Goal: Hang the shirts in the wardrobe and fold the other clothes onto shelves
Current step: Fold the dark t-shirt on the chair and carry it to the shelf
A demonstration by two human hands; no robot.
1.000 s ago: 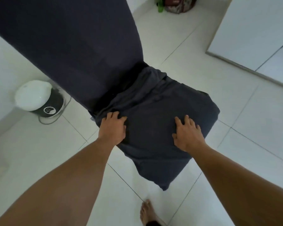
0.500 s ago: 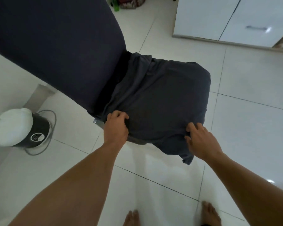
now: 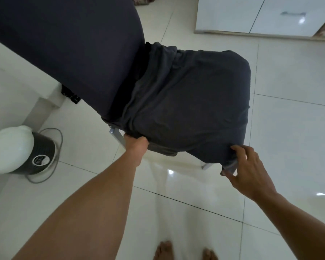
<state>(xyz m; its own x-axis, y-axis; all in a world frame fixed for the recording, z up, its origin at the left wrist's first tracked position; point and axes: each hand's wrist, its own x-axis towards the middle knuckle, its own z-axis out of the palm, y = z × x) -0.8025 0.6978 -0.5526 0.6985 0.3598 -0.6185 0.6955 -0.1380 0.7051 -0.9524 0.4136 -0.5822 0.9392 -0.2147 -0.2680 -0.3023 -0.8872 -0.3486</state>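
Observation:
A dark grey garment (image 3: 188,102) lies spread over the seat of a chair whose tall back (image 3: 68,45) has a dark navy cover. My left hand (image 3: 135,145) grips the garment's near left edge, with its fingers tucked under the cloth. My right hand (image 3: 248,173) pinches the near right corner, which hangs just off the seat's front. The seat itself is hidden under the cloth; only two grey chair legs show below it.
A white-lidded rice cooker (image 3: 17,152) with its cord stands on the tiled floor at the left, beside a white wall. White cabinet doors (image 3: 261,15) with a handle are at the top right. My bare feet (image 3: 184,250) are at the bottom.
Both hands slid from the top of the garment down to its near edge and took hold of it. The view shifted, so the chair sits more central.

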